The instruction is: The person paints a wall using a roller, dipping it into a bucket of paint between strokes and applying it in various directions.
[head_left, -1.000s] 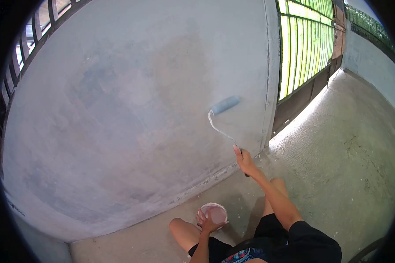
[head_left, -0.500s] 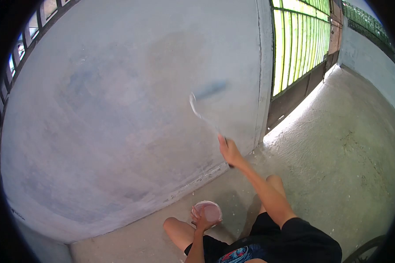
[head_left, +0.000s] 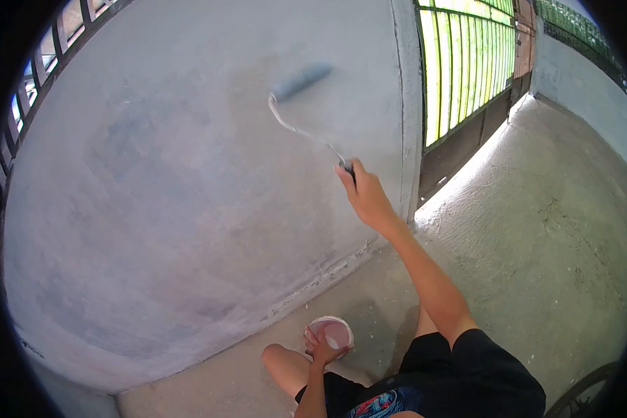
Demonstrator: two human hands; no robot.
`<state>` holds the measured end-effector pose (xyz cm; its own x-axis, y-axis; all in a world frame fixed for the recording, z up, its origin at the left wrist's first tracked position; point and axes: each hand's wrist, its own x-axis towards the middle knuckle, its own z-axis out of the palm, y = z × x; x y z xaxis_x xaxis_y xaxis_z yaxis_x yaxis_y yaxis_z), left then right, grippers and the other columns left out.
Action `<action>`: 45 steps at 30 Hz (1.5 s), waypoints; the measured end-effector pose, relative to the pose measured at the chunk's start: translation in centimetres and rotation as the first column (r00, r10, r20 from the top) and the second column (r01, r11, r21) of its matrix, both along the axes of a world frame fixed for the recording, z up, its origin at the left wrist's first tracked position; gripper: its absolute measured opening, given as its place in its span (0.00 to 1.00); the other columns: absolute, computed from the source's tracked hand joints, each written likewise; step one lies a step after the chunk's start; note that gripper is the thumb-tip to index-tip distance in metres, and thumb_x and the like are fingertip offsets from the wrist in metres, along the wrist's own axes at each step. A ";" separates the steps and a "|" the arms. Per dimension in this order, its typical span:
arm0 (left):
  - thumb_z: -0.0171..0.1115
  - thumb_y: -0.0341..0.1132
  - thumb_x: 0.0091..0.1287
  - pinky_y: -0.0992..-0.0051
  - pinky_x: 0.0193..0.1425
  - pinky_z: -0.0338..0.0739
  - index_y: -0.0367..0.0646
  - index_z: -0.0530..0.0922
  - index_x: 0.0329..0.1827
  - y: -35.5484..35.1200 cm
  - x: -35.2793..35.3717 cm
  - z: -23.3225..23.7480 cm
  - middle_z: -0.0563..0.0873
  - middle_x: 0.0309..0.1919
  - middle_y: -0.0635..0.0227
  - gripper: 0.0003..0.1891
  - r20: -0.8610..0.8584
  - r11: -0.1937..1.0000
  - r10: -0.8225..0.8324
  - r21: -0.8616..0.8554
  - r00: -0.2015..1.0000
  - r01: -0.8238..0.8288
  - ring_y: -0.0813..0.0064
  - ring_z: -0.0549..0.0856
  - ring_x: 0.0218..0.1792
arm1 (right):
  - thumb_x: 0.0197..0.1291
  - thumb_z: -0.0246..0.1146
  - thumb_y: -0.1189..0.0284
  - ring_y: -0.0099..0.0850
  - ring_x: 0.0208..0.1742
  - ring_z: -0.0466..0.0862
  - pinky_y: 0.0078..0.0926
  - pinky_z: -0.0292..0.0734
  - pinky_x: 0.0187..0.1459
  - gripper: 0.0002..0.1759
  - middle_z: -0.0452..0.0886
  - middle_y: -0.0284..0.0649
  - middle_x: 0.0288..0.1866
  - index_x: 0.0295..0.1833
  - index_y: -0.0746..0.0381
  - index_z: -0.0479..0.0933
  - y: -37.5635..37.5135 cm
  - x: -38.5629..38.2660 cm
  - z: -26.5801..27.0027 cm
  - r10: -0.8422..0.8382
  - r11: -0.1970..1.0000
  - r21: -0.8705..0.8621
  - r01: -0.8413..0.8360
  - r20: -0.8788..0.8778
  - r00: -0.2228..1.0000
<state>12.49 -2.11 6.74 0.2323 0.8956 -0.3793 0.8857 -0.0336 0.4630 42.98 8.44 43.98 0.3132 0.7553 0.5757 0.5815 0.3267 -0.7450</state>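
Observation:
My right hand is wrapped around the dark handle of a paint roller. The roller's grey-blue sleeve lies against the upper part of the pale wall, tilted up to the right, with its bent wire frame running down to my fingers. Low in the view, my left hand grips the near-left side of a small round bucket, fingers reaching over the rim. The bucket's inside looks pinkish. Darker, damp-looking patches show on the wall around and left of the roller.
A barred metal gate stands right of the wall's corner, with bright light beyond and under it. Concrete floor spreads to the right. Part of a wheel shows at bottom right. A barred opening is at upper left.
My right hand has moved the roller up the wall and slightly left. The left hand stays on the bucket. The view has shifted slightly.

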 end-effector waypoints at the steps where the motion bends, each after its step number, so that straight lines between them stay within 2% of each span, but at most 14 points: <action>1: 0.76 0.72 0.27 0.35 0.71 0.39 0.58 0.51 0.77 0.0 0.0 -0.4 0.27 0.75 0.46 0.70 -0.004 1.000 -0.007 0.027 1.000 0.007 0.33 0.29 0.73 | 0.73 0.51 0.61 0.53 0.21 0.73 0.45 0.66 0.25 0.18 0.73 0.53 0.20 0.40 0.68 0.65 0.3 -0.2 1.1 -0.061 0.996 -0.056 0.065 0.063 0.996; 5: 0.76 0.73 0.26 0.34 0.71 0.40 0.57 0.52 0.77 0.1 -0.4 -1.4 0.27 0.75 0.46 0.71 0.012 0.997 -0.019 0.078 1.000 0.018 0.34 0.30 0.73 | 0.73 0.50 0.62 0.60 0.25 0.76 0.52 0.66 0.25 0.18 0.75 0.58 0.21 0.39 0.68 0.64 1.9 -1.9 0.5 -0.135 0.990 -0.044 0.137 0.053 0.989; 11: 0.76 0.72 0.26 0.34 0.70 0.42 0.60 0.51 0.77 0.3 -0.4 -1.1 0.27 0.75 0.47 0.70 -0.005 0.992 -0.052 0.116 0.999 0.053 0.34 0.30 0.73 | 0.72 0.51 0.61 0.61 0.27 0.78 0.54 0.68 0.27 0.18 0.76 0.59 0.22 0.44 0.70 0.66 1.1 -4.0 -13.7 -0.186 0.965 -0.194 0.177 -0.031 0.982; 14: 0.76 0.72 0.26 0.33 0.69 0.43 0.62 0.50 0.77 0.1 -0.1 -0.2 0.27 0.75 0.47 0.70 0.018 0.999 -0.001 0.044 1.000 0.001 0.33 0.30 0.73 | 0.72 0.51 0.61 0.61 0.28 0.78 0.54 0.69 0.28 0.19 0.76 0.60 0.22 0.44 0.70 0.66 -0.8 -3.7 -17.1 -0.170 0.945 -0.289 0.153 -0.033 0.985; 17: 0.77 0.71 0.26 0.33 0.69 0.43 0.63 0.50 0.77 0.2 -0.1 -0.5 0.27 0.76 0.48 0.70 -0.026 0.995 -0.032 0.098 0.999 0.035 0.33 0.30 0.73 | 0.72 0.50 0.61 0.61 0.28 0.78 0.54 0.68 0.28 0.19 0.76 0.60 0.22 0.44 0.71 0.66 -0.3 -3.3 -14.4 -0.141 0.956 -0.261 0.130 -0.023 0.990; 20: 0.77 0.71 0.27 0.33 0.69 0.43 0.61 0.50 0.77 0.2 0.4 1.4 0.28 0.76 0.47 0.70 -0.025 1.000 -0.018 0.020 1.000 0.018 0.33 0.30 0.73 | 0.73 0.50 0.62 0.61 0.28 0.77 0.53 0.68 0.28 0.18 0.76 0.59 0.22 0.42 0.69 0.65 1.1 -2.9 -7.8 -0.117 0.974 -0.201 0.108 -0.034 0.993; 22: 0.77 0.71 0.27 0.33 0.70 0.43 0.61 0.50 0.78 0.2 -0.1 -0.6 0.28 0.76 0.47 0.70 -0.022 0.997 -0.028 0.067 0.999 0.030 0.33 0.30 0.73 | 0.73 0.50 0.62 0.60 0.28 0.77 0.53 0.68 0.28 0.18 0.75 0.59 0.22 0.41 0.69 0.65 2.3 -2.7 -4.5 -0.096 0.976 -0.201 0.083 -0.056 0.994; 24: 0.77 0.71 0.27 0.33 0.70 0.42 0.60 0.50 0.78 0.2 -0.2 -1.2 0.28 0.76 0.47 0.70 -0.012 0.992 -0.038 0.120 0.999 0.039 0.33 0.30 0.73 | 0.73 0.50 0.62 0.60 0.27 0.77 0.52 0.68 0.27 0.18 0.75 0.58 0.21 0.39 0.68 0.64 3.4 -2.5 -3.1 -0.080 0.992 -0.099 0.075 -0.049 0.996; 26: 0.77 0.72 0.26 0.33 0.70 0.42 0.58 0.50 0.78 0.4 -0.1 -0.8 0.28 0.76 0.47 0.71 -0.013 0.999 -0.005 0.047 1.000 0.006 0.32 0.31 0.73 | 0.73 0.50 0.62 0.60 0.27 0.77 0.52 0.68 0.27 0.18 0.75 0.58 0.21 0.40 0.69 0.64 3.5 -2.7 -4.2 -0.089 0.989 -0.124 0.079 -0.076 0.993; 28: 0.76 0.72 0.26 0.33 0.70 0.41 0.59 0.50 0.78 0.5 -0.1 -0.4 0.27 0.76 0.47 0.71 -0.006 0.999 -0.011 0.041 1.000 0.012 0.32 0.31 0.73 | 0.73 0.50 0.62 0.60 0.28 0.77 0.52 0.68 0.27 0.18 0.75 0.58 0.21 0.41 0.69 0.65 3.6 -3.1 -7.1 -0.092 0.987 -0.144 0.077 -0.100 0.991; 33: 0.76 0.72 0.27 0.33 0.70 0.40 0.59 0.49 0.78 0.4 0.2 0.0 0.28 0.76 0.46 0.71 0.022 1.000 -0.008 0.012 1.000 0.008 0.31 0.31 0.73 | 0.72 0.51 0.61 0.61 0.31 0.79 0.54 0.69 0.30 0.21 0.77 0.61 0.25 0.48 0.72 0.68 0.8 -2.6 -24.7 -0.155 0.967 -0.210 0.142 -0.047 0.987; 35: 0.76 0.73 0.27 0.33 0.70 0.39 0.60 0.48 0.78 0.3 -0.1 -0.4 0.28 0.76 0.45 0.71 -0.014 1.000 -0.010 0.011 1.000 0.010 0.30 0.32 0.73 | 0.71 0.52 0.61 0.61 0.31 0.79 0.54 0.70 0.31 0.21 0.77 0.62 0.25 0.48 0.72 0.69 -1.0 -2.6 -27.9 -0.145 0.965 -0.232 0.127 -0.065 0.987; 38: 0.75 0.73 0.27 0.33 0.70 0.41 0.61 0.47 0.78 0.1 0.1 0.2 0.28 0.75 0.44 0.72 -0.033 1.000 -0.007 0.018 0.999 0.007 0.30 0.32 0.73 | 0.71 0.52 0.61 0.61 0.31 0.79 0.53 0.70 0.30 0.20 0.78 0.61 0.26 0.45 0.71 0.69 -2.4 -3.2 -28.0 -0.208 0.938 -0.280 0.206 0.024 0.978; 45: 0.77 0.71 0.26 0.32 0.69 0.43 0.62 0.44 0.79 0.2 -0.2 -1.0 0.28 0.76 0.46 0.73 -0.040 0.998 -0.018 0.057 0.999 0.020 0.30 0.32 0.73 | 0.71 0.53 0.62 0.56 0.26 0.78 0.47 0.67 0.26 0.18 0.75 0.56 0.21 0.41 0.69 0.69 1.1 -3.6 -16.7 -0.125 0.969 -0.233 0.080 -0.186 0.974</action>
